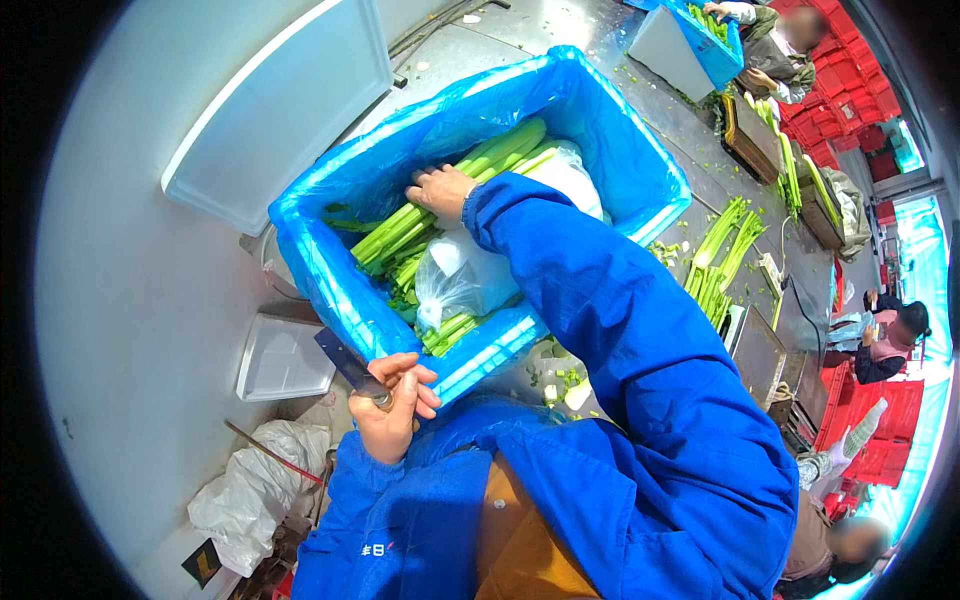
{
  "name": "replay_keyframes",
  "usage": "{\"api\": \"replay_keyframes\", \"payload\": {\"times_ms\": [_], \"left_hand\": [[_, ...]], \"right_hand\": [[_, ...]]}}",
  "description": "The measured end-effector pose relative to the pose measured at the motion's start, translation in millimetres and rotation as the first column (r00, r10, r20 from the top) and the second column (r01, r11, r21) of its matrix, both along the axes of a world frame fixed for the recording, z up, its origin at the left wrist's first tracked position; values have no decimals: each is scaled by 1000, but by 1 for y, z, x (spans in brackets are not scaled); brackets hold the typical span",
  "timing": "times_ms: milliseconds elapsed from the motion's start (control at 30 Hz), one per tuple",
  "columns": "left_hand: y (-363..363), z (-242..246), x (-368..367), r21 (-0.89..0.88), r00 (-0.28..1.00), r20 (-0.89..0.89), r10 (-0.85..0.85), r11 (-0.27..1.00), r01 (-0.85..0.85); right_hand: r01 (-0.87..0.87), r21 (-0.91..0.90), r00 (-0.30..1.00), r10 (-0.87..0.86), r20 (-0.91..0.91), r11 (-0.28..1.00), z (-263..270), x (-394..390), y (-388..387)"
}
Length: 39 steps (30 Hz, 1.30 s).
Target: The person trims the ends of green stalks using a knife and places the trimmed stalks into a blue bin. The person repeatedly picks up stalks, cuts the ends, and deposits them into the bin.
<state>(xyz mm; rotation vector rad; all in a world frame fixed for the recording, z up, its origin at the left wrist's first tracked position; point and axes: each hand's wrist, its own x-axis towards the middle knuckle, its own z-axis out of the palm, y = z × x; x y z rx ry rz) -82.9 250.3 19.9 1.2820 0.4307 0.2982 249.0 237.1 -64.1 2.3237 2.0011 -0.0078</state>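
Note:
Before me stands a box lined with blue plastic film (pixel 480 367), holding bundles of green celery stalks (pixel 401 229) and knotted clear plastic bags with white contents (pixel 469 274). My right hand (pixel 442 193) reaches into it, its fingers curled over the upper celery bundle, palm down beside the bags. My left hand (pixel 394 405) is at the box's near left corner, around the handle of a broad-bladed knife (pixel 343 358); the blade points up and left, outside the liner, and some fingers are loosely bent. The handle is partly hidden by the hand.
A white foam lid (pixel 277 112) leans at the left wall, with a smaller white tray (pixel 286 358) below. Cut celery (pixel 724 259) and scraps lie on the metal table (pixel 675 139) to the right. A co-worker (pixel 780 52) handles another blue-lined box (pixel 679 52); other people are farther right.

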Motion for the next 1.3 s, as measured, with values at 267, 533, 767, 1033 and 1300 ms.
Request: {"api": "replay_keyframes", "payload": {"times_ms": [267,533,767,1033,1300], "left_hand": [[-1,-3,-2,40,1000,-4,29,999,-28],[-5,0,-3,77,998,-10,59,995,-58],[-80,16,20,-9,912,-34,-409,913,409],[-158,-20,53,-470,601,113,-791,491,734],[-165,-65,56,-276,489,41,-871,460,844]], "right_hand": [[-44,-89,997,49,54,995,54,-18,8],[242,-192,970,-238,43,951,196,-48,-67],[861,146,257,-169,-952,487,242,-38,-265],[937,-22,227,657,-719,-348,138,-144,-411],[909,116,384,695,-608,-401,159,-197,-488]]}}
